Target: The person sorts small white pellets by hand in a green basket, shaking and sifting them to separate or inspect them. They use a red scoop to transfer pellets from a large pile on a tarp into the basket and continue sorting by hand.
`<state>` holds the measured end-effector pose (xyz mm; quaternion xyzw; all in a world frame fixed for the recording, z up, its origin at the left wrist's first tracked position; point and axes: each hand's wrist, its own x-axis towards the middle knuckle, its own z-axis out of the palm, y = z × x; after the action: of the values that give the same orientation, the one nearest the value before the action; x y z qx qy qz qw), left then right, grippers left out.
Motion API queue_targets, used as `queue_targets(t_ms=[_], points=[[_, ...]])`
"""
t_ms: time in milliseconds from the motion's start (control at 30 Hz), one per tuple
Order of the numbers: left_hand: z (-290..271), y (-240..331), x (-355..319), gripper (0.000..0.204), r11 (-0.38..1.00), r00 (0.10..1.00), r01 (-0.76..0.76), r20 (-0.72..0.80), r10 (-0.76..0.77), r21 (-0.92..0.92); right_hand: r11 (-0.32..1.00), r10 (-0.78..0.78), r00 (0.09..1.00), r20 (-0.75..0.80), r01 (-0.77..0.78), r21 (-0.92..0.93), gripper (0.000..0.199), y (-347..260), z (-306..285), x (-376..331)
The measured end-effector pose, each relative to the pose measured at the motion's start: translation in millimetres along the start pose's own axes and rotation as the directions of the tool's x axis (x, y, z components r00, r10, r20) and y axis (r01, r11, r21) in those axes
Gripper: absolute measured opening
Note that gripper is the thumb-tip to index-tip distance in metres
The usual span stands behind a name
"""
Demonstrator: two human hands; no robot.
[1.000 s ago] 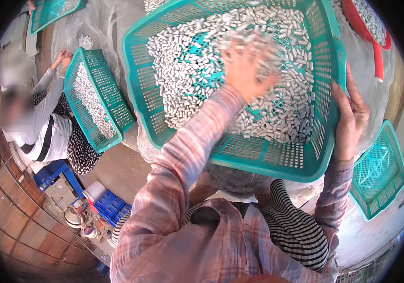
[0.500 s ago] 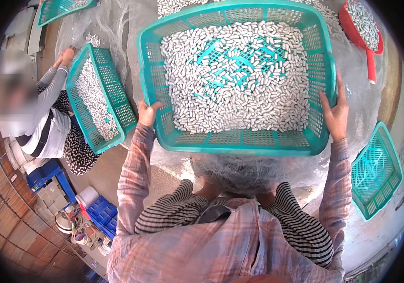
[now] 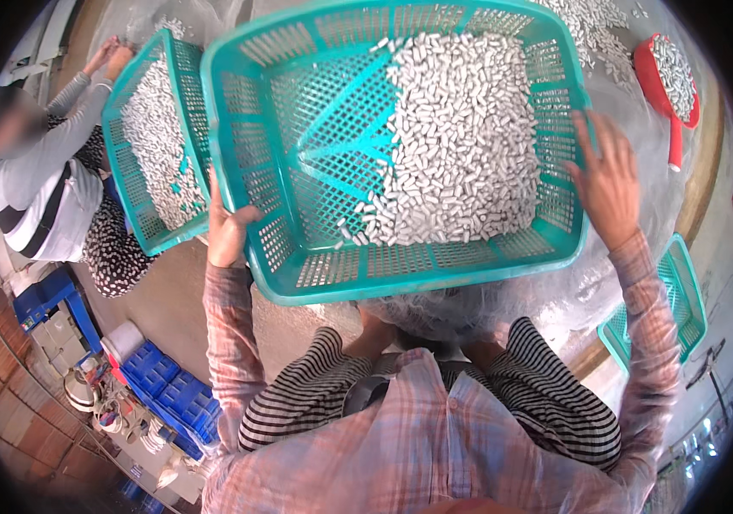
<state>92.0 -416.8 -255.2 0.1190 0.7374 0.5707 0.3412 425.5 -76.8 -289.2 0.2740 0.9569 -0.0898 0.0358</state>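
Observation:
A large green plastic basket (image 3: 272,201) is held up before me, tilted, with its left side raised. Small whitish capsule-shaped pieces (image 3: 460,146) lie heaped in its right part, while the slotted bottom shows bare at the left. My left hand (image 3: 227,230) grips the left rim, thumb over the edge and the other fingers partly hidden behind the wall. At the right wall, my right hand (image 3: 608,176) has its fingers stretched and spread, slightly blurred, against or just beside the rim.
A co-worker at the left handles another green basket (image 3: 179,128) of the same pieces. A red scoop (image 3: 673,128) filled with pieces lies at the far right, near a loose pile (image 3: 593,34) on clear sheeting. Another green basket (image 3: 683,287) stands lower right, blue crates (image 3: 161,377) lower left.
The basket has shifted left and tilted, its left side higher. The pieces have slid right, baring the left bottom. My right hand has loosened from its grip and spread its fingers.

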Motion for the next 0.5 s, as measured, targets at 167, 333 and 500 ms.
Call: queue_targets(t_ms=[167,333,500], points=[[25,23,17,0.1,0.998,0.995,-0.037,0.096,0.032,0.051,0.902,-0.119,0.984,-0.131,0.162,0.4,0.072,-11,90,31],[19,30,12,0.1,0.996,0.995,0.086,0.045,-0.087,0.017,0.885,0.208,0.828,-0.521,0.068,0.461,0.069,-103,141,145],[46,50,22,0.098,0.988,0.998,-0.013,0.06,0.004,0.152,0.861,-0.262,0.885,-0.384,0.394,0.322,0.052,-195,100,134]])
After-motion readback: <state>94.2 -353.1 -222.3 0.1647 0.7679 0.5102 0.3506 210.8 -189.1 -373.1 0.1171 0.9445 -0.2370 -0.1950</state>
